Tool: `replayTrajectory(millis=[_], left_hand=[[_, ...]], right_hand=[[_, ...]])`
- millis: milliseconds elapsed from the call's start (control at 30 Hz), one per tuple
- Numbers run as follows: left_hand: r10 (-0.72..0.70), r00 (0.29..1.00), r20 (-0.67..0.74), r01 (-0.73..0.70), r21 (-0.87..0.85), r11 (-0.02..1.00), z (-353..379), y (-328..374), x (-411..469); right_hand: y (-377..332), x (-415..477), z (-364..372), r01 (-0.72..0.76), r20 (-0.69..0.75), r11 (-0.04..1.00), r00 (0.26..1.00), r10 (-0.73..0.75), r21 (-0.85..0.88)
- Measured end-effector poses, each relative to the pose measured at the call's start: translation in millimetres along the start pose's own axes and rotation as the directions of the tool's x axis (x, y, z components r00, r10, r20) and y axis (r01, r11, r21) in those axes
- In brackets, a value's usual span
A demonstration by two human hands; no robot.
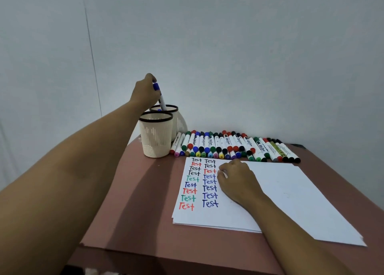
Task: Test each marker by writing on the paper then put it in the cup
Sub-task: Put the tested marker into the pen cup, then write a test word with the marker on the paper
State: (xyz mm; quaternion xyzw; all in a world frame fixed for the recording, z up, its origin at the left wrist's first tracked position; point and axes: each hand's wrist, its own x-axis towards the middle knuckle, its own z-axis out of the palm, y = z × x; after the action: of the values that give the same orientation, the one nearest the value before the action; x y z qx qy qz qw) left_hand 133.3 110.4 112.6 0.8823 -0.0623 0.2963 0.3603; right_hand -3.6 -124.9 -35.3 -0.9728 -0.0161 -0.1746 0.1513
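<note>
The left hand (145,91) grips a blue-capped white marker (162,101), lower end inside the rear cream slotted cup (179,123) at eleven o'clock from the white paper (291,191). The right hand (236,181) rests there, loosely curled, empty.

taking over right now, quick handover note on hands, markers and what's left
Left hand grips a blue marker, lower end inside the far cup. Right hand rests on the paper, holding nothing visible.
Done: two columns of "Test" on the paper.
Left: drop this marker, then test the row of markers lying behind the paper. Near cup stands in front of the far one.
</note>
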Motion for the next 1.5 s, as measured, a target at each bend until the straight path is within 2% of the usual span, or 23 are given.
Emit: replayTrajectory(millis=[200, 300, 400, 533, 667, 800, 900, 967, 1000, 1067, 1167, 1267, 1400, 1500], left_hand=[[-0.044, 0.998, 0.035, 0.046, -0.042, 0.998, 12, -6, -1], [0.033, 0.999, 0.014, -0.032, -0.062, 0.998, 13, 4, -11], [0.173, 0.983, -0.054, -0.174, -0.022, 0.984, 9, 22, -31], [0.280, 0.959, -0.052, -0.284, -0.103, 0.953, 11, 36, -78], [0.324, 0.935, 0.141, -0.316, -0.075, 0.946, 37, 24, -126], [0.253, 0.870, 0.424, -0.307, 0.062, 0.950, 65, 2, -152], [0.226, 0.827, 0.515, -0.331, 0.120, 0.936, 70, -9, -157], [0.221, 0.823, 0.523, -0.338, 0.139, 0.931, 72, -14, -157], [0.216, 0.821, 0.528, -0.336, 0.143, 0.931, 74, -16, -157], [0.191, 0.819, 0.541, -0.318, 0.151, 0.936, 77, -21, -156], [0.168, 0.823, 0.543, -0.291, 0.149, 0.945, 82, -26, -154], [0.178, 0.827, 0.533, -0.295, 0.142, 0.945, 83, -27, -155], [0.186, 0.832, 0.523, -0.296, 0.134, 0.946, 83, -27, -155], [0.180, 0.832, 0.524, -0.293, 0.139, 0.946, 84, -28, -154]], right_hand=[[-2, 0, 1, 0.002, 0.011, 1.000, 1.000, -0.002, -0.022], [-1, 0, 0, 0.004, 0.018, 1.000, 1.000, -0.003, -0.027], [1, 1, 0, 0.003, 0.036, 1.000, 0.999, -0.002, -0.020], [2, 0, -3, 0.019, 0.067, 1.000, 0.998, -0.018, -0.016], [3, -1, -5, 0.034, 0.100, 0.999, 0.994, -0.031, -0.021], [7, 1, -12, 0.095, 0.176, 0.994, 0.981, -0.085, -0.046], [14, 7, -22, 0.107, 0.264, 0.989, 0.956, -0.130, 0.098], [22, 15, -30, 0.034, 0.215, 0.978, 0.973, -0.079, 0.207], [26, 22, -35, -0.010, 0.170, 0.978, 0.985, -0.026, 0.209], [35, 35, -45, -0.078, 0.043, 0.985, 0.996, 0.072, 0.157], [53, 57, -48, -0.225, -0.112, 0.969, 0.965, 0.236, 0.104], [66, 69, -37, -0.349, -0.098, 0.933, 0.929, 0.356, 0.084], [70, 79, -25, -0.380, -0.062, 0.925, 0.924, 0.378, -0.013], [70, 85, -20, -0.439, -0.077, 0.898, 0.896, 0.438, 0.002]])
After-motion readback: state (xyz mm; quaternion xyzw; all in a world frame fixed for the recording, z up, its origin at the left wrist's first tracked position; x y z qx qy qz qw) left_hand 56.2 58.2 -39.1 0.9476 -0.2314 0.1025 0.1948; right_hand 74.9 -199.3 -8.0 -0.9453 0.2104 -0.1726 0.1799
